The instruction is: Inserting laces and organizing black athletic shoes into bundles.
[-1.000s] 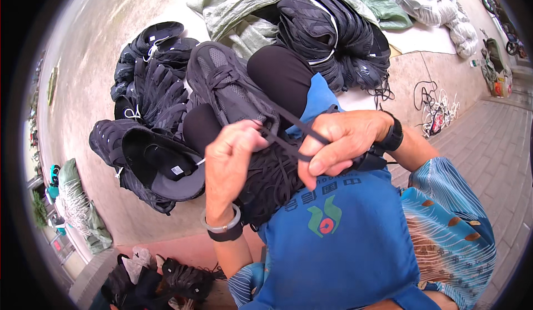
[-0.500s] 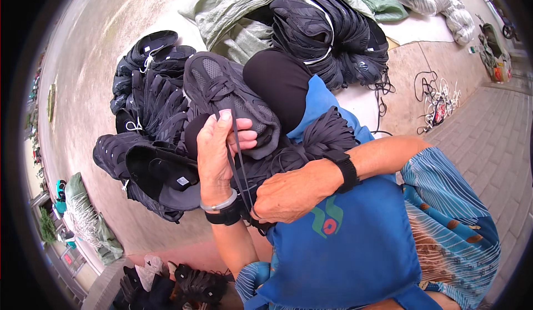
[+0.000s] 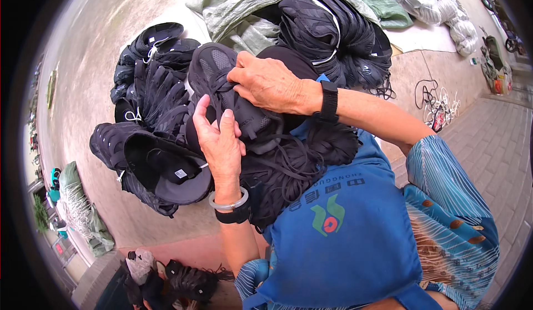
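Note:
A dark grey mesh shoe upper [image 3: 214, 60] with laces rests over my knees. My right hand [image 3: 269, 82] bends over its lacing, fingertips closed on the shoelace, though the hand partly hides the pinch. My left hand [image 3: 219, 140] is beside the near left part of the upper. Its thumb and index finger point up apart, the other fingers curl, and nothing shows between them. A thick bundle of dark shoelaces [image 3: 294, 168] lies on my lap, over the blue apron [image 3: 355, 243].
Tied bundles of dark shoe uppers [image 3: 161, 88] sit to the left. Another tied bundle [image 3: 311, 26] is at the far side by a pale green woven sack [image 3: 233, 7]. Loose cords [image 3: 438, 107] lie on the floor at right. More dark pieces [image 3: 189, 282] are at lower left.
My right hand has moved up from the lap to the upper's lacing. The left hand has dropped slightly and its thumb and index finger have spread; the lace strands stretched between both hands no longer show.

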`<action>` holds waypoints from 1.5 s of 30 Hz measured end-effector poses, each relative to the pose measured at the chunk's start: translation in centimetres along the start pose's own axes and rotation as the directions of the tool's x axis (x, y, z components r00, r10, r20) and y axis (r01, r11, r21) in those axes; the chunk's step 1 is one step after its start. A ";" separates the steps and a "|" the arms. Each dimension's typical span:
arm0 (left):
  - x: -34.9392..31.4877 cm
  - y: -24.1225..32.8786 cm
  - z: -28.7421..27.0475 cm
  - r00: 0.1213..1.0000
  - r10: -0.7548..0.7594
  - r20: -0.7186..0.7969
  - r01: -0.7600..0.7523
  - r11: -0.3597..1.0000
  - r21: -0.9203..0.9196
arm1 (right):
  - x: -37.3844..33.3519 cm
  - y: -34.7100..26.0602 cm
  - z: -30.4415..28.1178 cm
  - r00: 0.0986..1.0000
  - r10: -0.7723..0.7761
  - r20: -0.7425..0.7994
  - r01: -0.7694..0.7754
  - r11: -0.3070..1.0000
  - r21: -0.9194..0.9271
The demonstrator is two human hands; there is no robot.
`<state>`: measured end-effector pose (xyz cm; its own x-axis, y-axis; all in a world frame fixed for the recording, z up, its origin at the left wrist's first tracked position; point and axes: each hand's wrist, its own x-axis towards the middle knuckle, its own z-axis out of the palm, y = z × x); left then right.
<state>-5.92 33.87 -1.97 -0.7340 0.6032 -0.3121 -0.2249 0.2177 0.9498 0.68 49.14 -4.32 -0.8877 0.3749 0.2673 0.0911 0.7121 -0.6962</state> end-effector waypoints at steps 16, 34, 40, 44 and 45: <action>0.9 -1.5 -2.0 0.996 0.055 0.069 -0.077 0.926 0.369 | 2.8 2.3 -0.7 0.940 0.135 0.313 -0.178 0.977 0.114; 0.5 -0.4 -2.1 0.991 -0.091 0.095 0.063 0.961 0.270 | 1.4 2.5 1.7 0.995 -0.067 -0.070 0.068 0.998 0.019; 0.3 -1.5 -3.1 0.995 -0.043 0.088 0.020 0.968 0.250 | 3.0 1.7 -1.0 0.692 0.394 0.606 -0.696 0.589 0.412; -0.5 -0.4 -3.1 0.991 0.056 0.125 -0.082 0.974 0.210 | 3.3 0.4 -2.2 0.660 0.490 0.569 -0.722 0.623 0.301; -0.6 0.1 -2.9 0.991 0.035 0.130 -0.063 0.975 0.213 | 3.3 0.1 -2.1 0.645 0.544 0.537 -0.739 0.622 0.259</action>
<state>-7.34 31.24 -1.62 -0.6522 0.7050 -0.2787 -0.0369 0.3377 0.9405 -1.30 51.74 -2.11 -0.7653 0.3106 -0.5638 0.5962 0.0118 -0.8028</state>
